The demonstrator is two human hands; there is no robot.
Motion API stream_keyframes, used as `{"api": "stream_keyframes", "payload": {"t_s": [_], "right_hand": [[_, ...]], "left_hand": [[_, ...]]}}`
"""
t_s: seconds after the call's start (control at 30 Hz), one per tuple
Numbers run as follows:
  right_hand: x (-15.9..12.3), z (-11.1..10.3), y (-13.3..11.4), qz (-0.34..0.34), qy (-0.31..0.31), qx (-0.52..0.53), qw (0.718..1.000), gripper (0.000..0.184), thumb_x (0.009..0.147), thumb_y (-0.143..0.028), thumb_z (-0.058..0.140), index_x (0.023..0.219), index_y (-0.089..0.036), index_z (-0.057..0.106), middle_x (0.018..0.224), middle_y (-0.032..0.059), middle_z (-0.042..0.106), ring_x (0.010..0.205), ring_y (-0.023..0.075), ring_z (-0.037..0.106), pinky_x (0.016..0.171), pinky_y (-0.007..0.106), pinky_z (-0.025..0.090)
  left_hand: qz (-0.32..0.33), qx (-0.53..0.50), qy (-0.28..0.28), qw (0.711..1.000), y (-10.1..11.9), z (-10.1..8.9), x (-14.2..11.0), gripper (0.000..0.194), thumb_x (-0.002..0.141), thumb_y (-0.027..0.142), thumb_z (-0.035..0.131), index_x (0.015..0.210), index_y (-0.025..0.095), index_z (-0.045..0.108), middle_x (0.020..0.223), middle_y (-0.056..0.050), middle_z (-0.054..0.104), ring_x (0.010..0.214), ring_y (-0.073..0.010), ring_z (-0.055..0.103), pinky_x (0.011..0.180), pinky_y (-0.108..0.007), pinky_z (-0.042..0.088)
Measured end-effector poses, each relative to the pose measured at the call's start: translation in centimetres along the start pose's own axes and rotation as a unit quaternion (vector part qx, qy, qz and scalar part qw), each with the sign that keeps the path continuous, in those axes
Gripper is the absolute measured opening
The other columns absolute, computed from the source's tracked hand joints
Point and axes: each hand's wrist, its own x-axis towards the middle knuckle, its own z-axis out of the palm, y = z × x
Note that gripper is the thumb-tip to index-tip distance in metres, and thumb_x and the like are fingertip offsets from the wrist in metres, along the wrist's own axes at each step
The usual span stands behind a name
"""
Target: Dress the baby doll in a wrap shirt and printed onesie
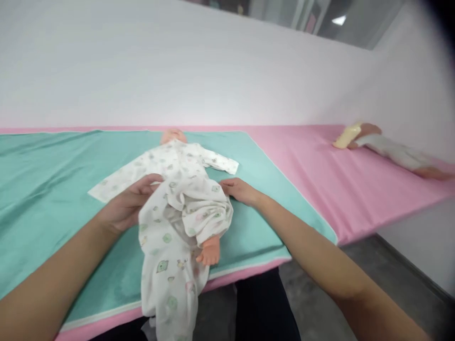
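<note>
A baby doll (174, 136) lies on its back, its head toward the wall, in a white printed long-sleeved top (167, 158). White baby trousers (167, 246) with green animal prints cover its lower body. One bare foot (210, 251) sticks out of the right trouser leg; the other leg hangs limp over the table's front edge. My left hand (133, 199) has its curled fingers on the left side of the trousers near the waist. At the opposite side, my right hand (240, 189) pinches the trouser fabric by the hip.
A green cloth (71, 189) lies under the doll on a pink-covered table (298, 161). Farther right rests a second doll (394, 149), blurred, with a pale yellow object (346, 136) at its head. A white wall (142, 61) stands behind the table.
</note>
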Motion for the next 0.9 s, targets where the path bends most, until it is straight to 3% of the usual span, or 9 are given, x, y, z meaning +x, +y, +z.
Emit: {"api": "stream_keyframes", "payload": {"t_s": [0.17, 0.27, 0.4, 0.57, 0.67, 0.77, 0.83, 0.9], "right_hand": [[1.0, 1.7, -4.4, -0.095, 0.021, -0.129, 0.987, 0.044, 0.082, -0.057, 0.047, 0.074, -0.016, 0.059, 0.078, 0.0024, 0.056, 0.079, 0.0171, 0.05, 0.073, 0.029, 0.039], [2.3, 3.9, -7.1, -0.119, -0.033, -0.152, 0.981, 0.042, 0.085, -0.056, 0.044, 0.075, -0.017, 0.058, 0.076, 0.0012, 0.055, 0.073, 0.0152, 0.048, 0.067, 0.026, 0.038], [3.2, 7.1, -8.6, -0.092, -0.108, -0.174, 0.974, 0.035, 0.082, -0.053, 0.051, 0.079, -0.019, 0.056, 0.073, -0.0009, 0.053, 0.064, 0.0123, 0.043, 0.058, 0.024, 0.034], [2.4, 7.7, -8.2, -0.018, -0.219, -0.126, 0.967, 0.029, 0.074, -0.046, 0.062, 0.074, -0.016, 0.061, 0.069, -0.0002, 0.056, 0.062, 0.0126, 0.047, 0.059, 0.025, 0.037], [1.6, 7.6, -7.8, -0.005, -0.157, -0.055, 0.986, 0.03, 0.068, -0.047, 0.067, 0.068, -0.017, 0.061, 0.066, 0.0017, 0.057, 0.062, 0.0164, 0.052, 0.059, 0.028, 0.042], [1.4, 7.4, -7.0, 0.035, -0.011, 0.031, 0.999, 0.031, 0.062, -0.05, 0.069, 0.079, -0.024, 0.067, 0.08, 0.0077, 0.065, 0.076, 0.0265, 0.061, 0.068, 0.037, 0.05], [2.1, 6.7, -6.0, 0.084, 0.084, 0.079, 0.99, 0.036, 0.059, -0.05, 0.071, 0.089, -0.032, 0.067, 0.089, 0.0101, 0.067, 0.082, 0.0313, 0.064, 0.071, 0.041, 0.052], [3.1, 5.7, -4.8, 0.076, 0.082, 0.07, 0.991, 0.041, 0.06, -0.053, 0.066, 0.098, -0.037, 0.066, 0.091, 0.0105, 0.067, 0.086, 0.0343, 0.064, 0.071, 0.043, 0.052]], "left_hand": [[0.022, -0.036, -0.016, 0.999, -0.2, -0.3, -0.2, 0.051, 0.053, 0.012, 0.068, 0.102, 0.022, 0.057, 0.08, 0.0, 0.068, 0.07, -0.0185, 0.065, 0.063, -0.026, 0.048], [0.034, -0.048, -0.058, 0.997, -0.4, -0.6, 0.1, 0.049, 0.053, 0.01, 0.067, 0.099, 0.021, 0.058, 0.079, 0.0, 0.067, 0.07, -0.018, 0.064, 0.064, -0.026, 0.047], [0.041, -0.07, -0.095, 0.992, -1.0, -1.3, 0.3, 0.052, 0.052, 0.003, 0.067, 0.101, 0.021, 0.06, 0.076, -0.001, 0.068, 0.068, -0.0177, 0.064, 0.063, -0.027, 0.046], [0.016, -0.045, -0.14, 0.989, -1.1, -1.1, 0.2, 0.042, 0.052, 0.008, 0.075, 0.092, 0.016, 0.063, 0.073, -0.004, 0.067, 0.062, -0.0154, 0.061, 0.058, -0.026, 0.046], [-0.007, 0.017, -0.144, 0.989, -0.7, -0.5, 0.1, 0.036, 0.05, 0.013, 0.081, 0.081, 0.014, 0.062, 0.068, -0.001, 0.063, 0.06, -0.0111, 0.057, 0.055, -0.021, 0.043], [-0.039, 0.111, -0.177, 0.977, -0.4, -0.1, 0.1, 0.043, 0.046, 0.02, 0.084, 0.083, 0.016, 0.062, 0.066, 0.004, 0.058, 0.057, -0.0094, 0.053, 0.05, -0.02, 0.041], [-0.061, 0.175, -0.206, 0.961, -0.2, 0.1, 0.0, 0.046, 0.042, 0.021, 0.085, 0.081, 0.016, 0.062, 0.068, 0.004, 0.057, 0.059, -0.0095, 0.052, 0.051, -0.02, 0.04], [-0.066, 0.218, -0.197, 0.954, 0.2, 0.2, -0.2, 0.047, 0.041, 0.024, 0.086, 0.079, 0.016, 0.061, 0.069, 0.004, 0.056, 0.061, -0.0109, 0.053, 0.053, -0.022, 0.042]]}}
